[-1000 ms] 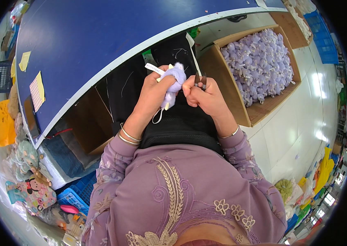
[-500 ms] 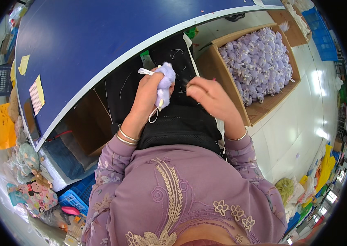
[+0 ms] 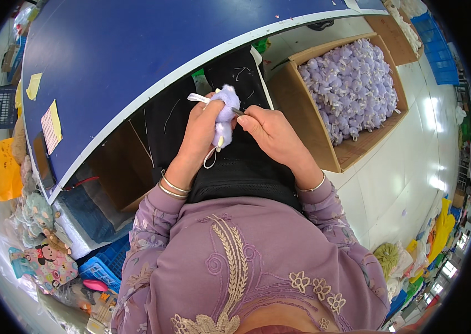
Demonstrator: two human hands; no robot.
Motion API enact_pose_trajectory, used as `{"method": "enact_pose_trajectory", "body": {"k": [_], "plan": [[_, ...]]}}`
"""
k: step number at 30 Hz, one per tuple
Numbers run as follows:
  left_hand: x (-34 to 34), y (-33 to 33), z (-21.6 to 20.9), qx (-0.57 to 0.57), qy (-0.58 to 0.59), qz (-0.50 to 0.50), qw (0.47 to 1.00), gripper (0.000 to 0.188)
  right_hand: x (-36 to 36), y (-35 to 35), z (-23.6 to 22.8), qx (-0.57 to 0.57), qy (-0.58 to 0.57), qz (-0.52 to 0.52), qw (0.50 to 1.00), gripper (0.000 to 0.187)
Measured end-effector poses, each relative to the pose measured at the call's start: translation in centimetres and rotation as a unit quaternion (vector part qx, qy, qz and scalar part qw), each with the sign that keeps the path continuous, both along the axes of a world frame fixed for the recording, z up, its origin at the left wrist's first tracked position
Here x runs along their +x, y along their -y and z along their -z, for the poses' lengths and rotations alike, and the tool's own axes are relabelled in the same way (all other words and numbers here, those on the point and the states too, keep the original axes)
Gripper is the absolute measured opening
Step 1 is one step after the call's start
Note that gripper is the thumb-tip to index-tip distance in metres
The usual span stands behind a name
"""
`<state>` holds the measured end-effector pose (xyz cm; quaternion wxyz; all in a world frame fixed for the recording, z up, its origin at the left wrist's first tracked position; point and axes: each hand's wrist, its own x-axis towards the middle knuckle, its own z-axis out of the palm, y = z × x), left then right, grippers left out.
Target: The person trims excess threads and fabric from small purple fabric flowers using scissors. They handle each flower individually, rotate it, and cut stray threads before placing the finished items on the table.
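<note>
A small lilac plush toy (image 3: 225, 114) with cream bits, a white tag (image 3: 197, 98) and a white cord loop (image 3: 209, 158) is held over my lap. My left hand (image 3: 202, 123) is closed round its left side, thumb on the plush. From the right, my right hand (image 3: 269, 129) pinches a small dark metal tool (image 3: 237, 112), whose tip meets the toy's right side. The fingers cover most of this tool, so its exact kind is unclear. Black cloth (image 3: 238, 161) with loose pale threads covers my lap beneath both hands.
On the right stands an open cardboard box (image 3: 288, 103) heaped with similar lilac plush toys (image 3: 349, 89). The blue table (image 3: 135, 50) curves across in front of me, its white edge close beyond my hands. Blue plastic baskets (image 3: 104, 267) and soft toys lie at lower left.
My right hand has moved left, bringing the dark tool up against the plush toy. The left hand keeps its hold, shifting barely.
</note>
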<state>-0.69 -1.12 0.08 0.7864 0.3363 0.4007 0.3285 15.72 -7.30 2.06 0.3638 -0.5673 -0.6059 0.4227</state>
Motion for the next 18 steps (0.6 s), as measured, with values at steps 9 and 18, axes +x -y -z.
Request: {"method": "enact_pose_trajectory", "body": {"k": [9,18], "plan": [[0.0,0.1,-0.1,0.000,-0.007,0.001,1.000,0.022,-0.3,-0.4,-0.3,0.005,0.005,0.000,1.000,0.033],[0.1,0.0,0.8,0.060,-0.045,0.009,0.997,0.032,1.9,-0.7,0.7,-0.046,-0.321,0.160,0.932,0.039]]}}
